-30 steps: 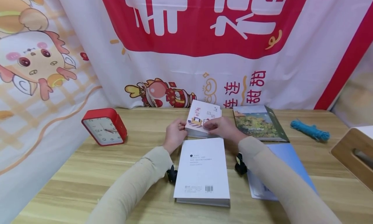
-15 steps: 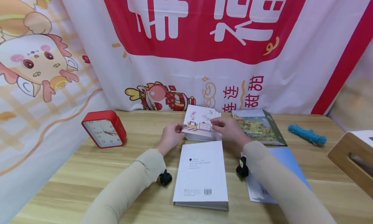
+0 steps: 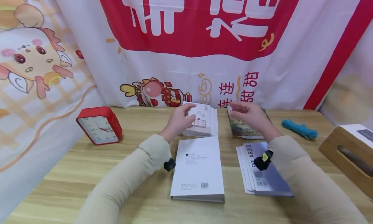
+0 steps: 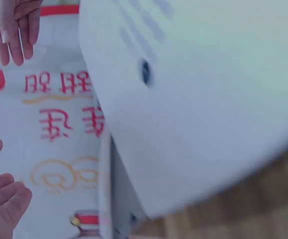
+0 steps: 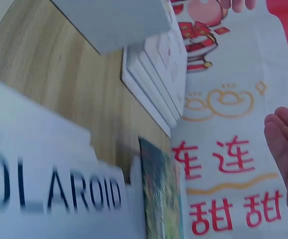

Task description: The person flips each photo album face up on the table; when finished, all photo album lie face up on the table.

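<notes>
My left hand [image 3: 179, 120] hovers over the near left side of a stack of white books [image 3: 204, 123] with a cartoon drawing on top, thumb and fingers apart with nothing between them. To the right, my right hand [image 3: 250, 115] is raised over a photo album [image 3: 242, 128] with a tree picture, its fingers extended. Nearer me lies a larger white book [image 3: 198, 169] with a barcode. Beside it, under my right forearm, several blue and white booklets [image 3: 269, 182] marked POLAROID form an uneven stack. In the right wrist view, the book stack [image 5: 156, 69] shows slightly staggered edges.
A red alarm clock [image 3: 100, 125] stands at the left of the wooden table [image 3: 140, 195]. At the right are a coil of teal rope [image 3: 299, 129] and a wooden box [image 3: 346, 156] with a white top. A printed cloth [image 3: 163, 62] hangs behind the table.
Both hands have left the cartoon-topped book stack and risen. The right hand has moved to the right, over the tree-picture album. The books stay in about the same places.
</notes>
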The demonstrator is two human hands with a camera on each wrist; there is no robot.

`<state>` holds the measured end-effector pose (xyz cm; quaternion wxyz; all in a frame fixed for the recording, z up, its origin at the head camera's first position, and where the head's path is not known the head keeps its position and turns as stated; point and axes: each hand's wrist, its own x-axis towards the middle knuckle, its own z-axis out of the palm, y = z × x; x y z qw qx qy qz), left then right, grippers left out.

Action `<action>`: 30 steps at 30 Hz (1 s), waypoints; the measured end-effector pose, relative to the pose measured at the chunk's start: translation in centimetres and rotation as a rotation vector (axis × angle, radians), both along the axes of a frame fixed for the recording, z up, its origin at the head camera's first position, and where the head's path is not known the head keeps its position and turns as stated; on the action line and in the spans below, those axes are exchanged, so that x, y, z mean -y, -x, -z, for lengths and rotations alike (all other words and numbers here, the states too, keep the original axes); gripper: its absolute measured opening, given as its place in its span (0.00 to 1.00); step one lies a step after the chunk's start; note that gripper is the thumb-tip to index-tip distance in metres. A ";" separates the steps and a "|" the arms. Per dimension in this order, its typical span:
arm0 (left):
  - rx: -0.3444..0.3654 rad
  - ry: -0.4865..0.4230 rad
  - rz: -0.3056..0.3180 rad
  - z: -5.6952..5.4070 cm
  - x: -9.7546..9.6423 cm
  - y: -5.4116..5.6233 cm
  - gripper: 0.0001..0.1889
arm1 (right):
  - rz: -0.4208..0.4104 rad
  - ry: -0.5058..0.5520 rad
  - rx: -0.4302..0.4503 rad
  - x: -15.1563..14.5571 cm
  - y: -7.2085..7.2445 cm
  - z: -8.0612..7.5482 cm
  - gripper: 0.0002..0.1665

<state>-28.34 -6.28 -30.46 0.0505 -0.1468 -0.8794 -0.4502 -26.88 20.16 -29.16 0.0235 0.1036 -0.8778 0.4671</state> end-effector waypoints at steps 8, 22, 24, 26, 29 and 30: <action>-0.032 0.172 0.226 -2.1 -5.3 -0.9 0.27 | 0.043 -0.034 0.041 -4.2 -2.2 -1.7 0.36; -0.089 0.339 0.442 -2.2 -13.8 -0.1 0.30 | 0.045 -0.133 0.115 -12.5 -4.3 0.6 0.40; -0.082 0.371 0.469 -2.2 -14.7 0.1 0.29 | 0.035 -0.145 0.135 -13.4 -4.2 1.2 0.40; -0.056 0.395 0.490 -2.1 -15.5 0.2 0.28 | 0.037 -0.145 0.159 -14.4 -4.1 1.9 0.41; -0.007 0.411 0.520 -1.9 -16.4 0.3 0.26 | 0.025 -0.148 0.184 -15.5 -4.0 3.0 0.39; 0.015 0.415 0.526 -1.7 -16.7 0.4 0.26 | 0.018 -0.149 0.191 -15.7 -3.9 3.4 0.39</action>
